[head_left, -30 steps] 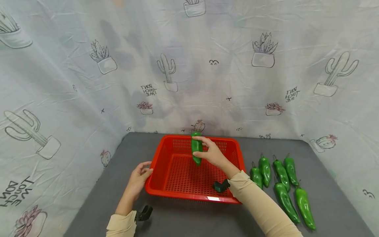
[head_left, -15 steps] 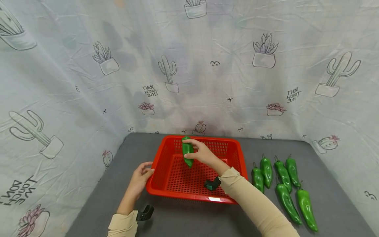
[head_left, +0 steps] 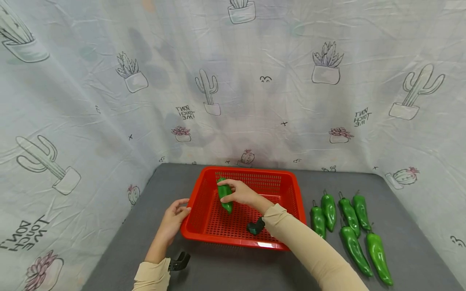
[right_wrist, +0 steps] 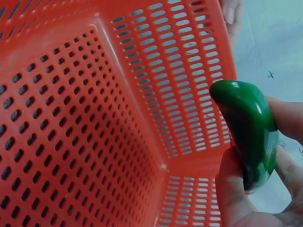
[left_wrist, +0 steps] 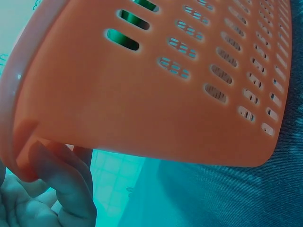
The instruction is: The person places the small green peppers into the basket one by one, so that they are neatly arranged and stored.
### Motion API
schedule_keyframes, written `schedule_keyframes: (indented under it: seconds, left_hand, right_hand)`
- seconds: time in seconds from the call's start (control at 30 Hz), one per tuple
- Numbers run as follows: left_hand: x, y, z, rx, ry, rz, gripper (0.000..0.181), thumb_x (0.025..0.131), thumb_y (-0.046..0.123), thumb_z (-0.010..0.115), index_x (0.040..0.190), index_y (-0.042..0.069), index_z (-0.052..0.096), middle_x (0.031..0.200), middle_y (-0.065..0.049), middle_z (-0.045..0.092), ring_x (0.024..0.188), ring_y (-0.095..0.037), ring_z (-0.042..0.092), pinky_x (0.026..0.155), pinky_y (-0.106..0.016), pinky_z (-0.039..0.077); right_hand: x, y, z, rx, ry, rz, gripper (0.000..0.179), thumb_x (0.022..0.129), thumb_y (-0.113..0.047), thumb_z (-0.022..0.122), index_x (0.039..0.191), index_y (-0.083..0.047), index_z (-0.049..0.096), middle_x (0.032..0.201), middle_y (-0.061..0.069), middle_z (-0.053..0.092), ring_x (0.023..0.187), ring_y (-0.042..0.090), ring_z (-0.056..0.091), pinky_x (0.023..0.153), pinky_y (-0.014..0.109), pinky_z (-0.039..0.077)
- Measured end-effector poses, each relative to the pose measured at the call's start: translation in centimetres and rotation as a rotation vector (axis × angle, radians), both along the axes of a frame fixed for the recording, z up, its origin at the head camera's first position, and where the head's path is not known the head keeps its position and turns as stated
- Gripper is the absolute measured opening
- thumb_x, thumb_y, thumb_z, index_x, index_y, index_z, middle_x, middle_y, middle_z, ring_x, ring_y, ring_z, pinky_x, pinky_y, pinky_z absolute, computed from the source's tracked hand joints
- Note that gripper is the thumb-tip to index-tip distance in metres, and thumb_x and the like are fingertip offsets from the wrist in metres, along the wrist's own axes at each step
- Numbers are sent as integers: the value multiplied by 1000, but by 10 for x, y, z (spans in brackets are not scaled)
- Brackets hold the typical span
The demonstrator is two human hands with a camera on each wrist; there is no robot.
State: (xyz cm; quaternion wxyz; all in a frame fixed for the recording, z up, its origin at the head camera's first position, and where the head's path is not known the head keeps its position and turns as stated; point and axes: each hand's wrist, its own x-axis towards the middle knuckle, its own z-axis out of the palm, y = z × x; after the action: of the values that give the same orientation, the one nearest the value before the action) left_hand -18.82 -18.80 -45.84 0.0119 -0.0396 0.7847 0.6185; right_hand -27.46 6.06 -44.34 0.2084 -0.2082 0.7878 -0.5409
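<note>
Pepper (head_left: 224, 195) pinched over red basket (head_left: 282, 176), left hand (head_left: 174, 220) gripping rim

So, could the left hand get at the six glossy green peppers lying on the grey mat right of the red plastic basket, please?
Probably not easily: the left hand grips the red plastic basket's left rim, and the basket plus the right hand and its arm lie between it and the six green peppers.
</note>
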Motion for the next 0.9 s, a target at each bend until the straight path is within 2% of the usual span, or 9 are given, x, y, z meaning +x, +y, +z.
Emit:
schedule_keyframes:
  seconds: [0.23, 0.57, 0.9]
  left_hand:
    - [0, 0, 0, 3, 3, 0, 34, 96, 6, 53, 129, -1, 48, 101, -23, 61, 85, -25, 62, 68, -26, 51]
    - [3, -1, -2, 1, -13, -2, 37, 96, 8, 53, 131, 0, 46, 103, -22, 61, 85, -25, 63, 69, -27, 51]
    - [0, -1, -2, -12, 8, -11, 35, 96, 8, 53, 130, 0, 47, 103, -23, 61, 84, -25, 63, 68, -28, 52]
  right_hand:
    - [1, -9, -2, 9, -18, 10, 58, 83, -11, 73, 136, -10, 50, 122, 16, 56, 108, 26, 55, 81, 38, 51]
    - [-2, -19, -17, 33, -75, 48, 59, 81, -7, 73, 135, -7, 50, 120, 15, 58, 96, 19, 57, 79, 33, 50]
    - [-9, -26, -21, 46, -90, 15, 57, 80, -6, 74, 133, -6, 52, 113, 13, 61, 94, 18, 57, 80, 33, 50]
